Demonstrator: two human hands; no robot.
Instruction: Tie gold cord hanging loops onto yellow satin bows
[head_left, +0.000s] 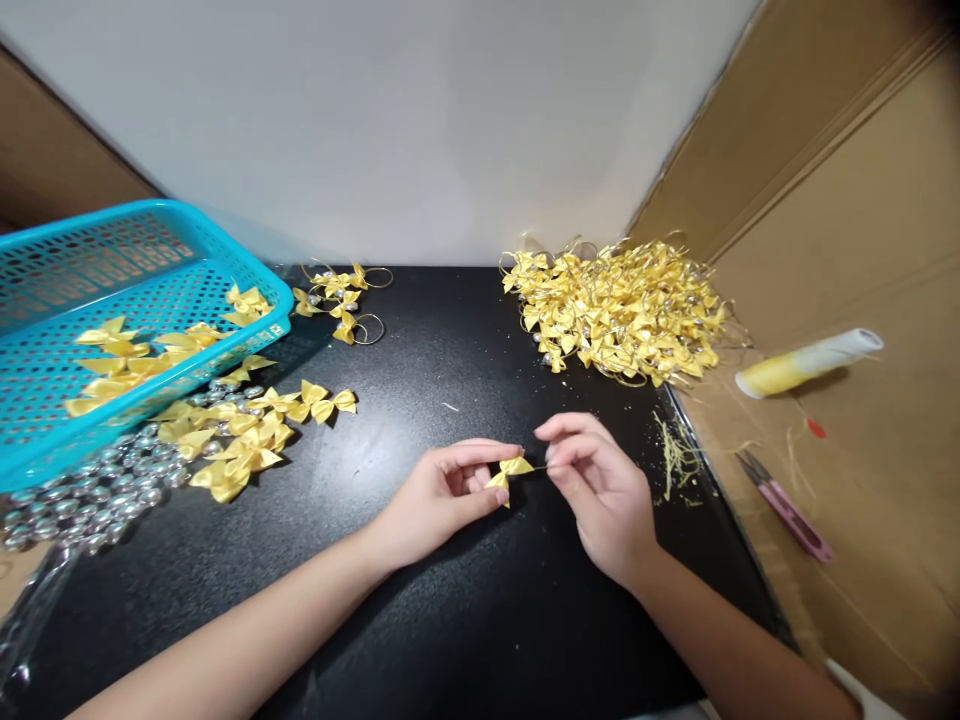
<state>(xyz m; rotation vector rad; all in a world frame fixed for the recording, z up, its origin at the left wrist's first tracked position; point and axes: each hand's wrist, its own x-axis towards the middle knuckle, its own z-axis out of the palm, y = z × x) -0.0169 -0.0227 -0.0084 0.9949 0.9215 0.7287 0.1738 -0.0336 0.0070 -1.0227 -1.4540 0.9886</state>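
Over the middle of the black table, my left hand [450,490] pinches a yellow ribbon bow [513,468] between thumb and fingers. My right hand [600,490] is just to the right, thumb and fingertips closed on a thin needle-like piece [540,468] that reaches to the bow's right side. Whether it is a needle or a thread is too fine to tell. Left of my hands lie loose yellow bows [247,440] beside a heap of shiny silver beads [105,490]. A big pile of yellow bows with gold loops [622,310] lies at the back right.
A blue perforated basket [225,250] with more bows stands at the left. Several looped bows [345,300] lie beside it. On the right are a yellow-and-white thread cone [810,362], pink thread snips [787,510] and thread scraps [677,458]. A pale wall [420,120] closes the back.
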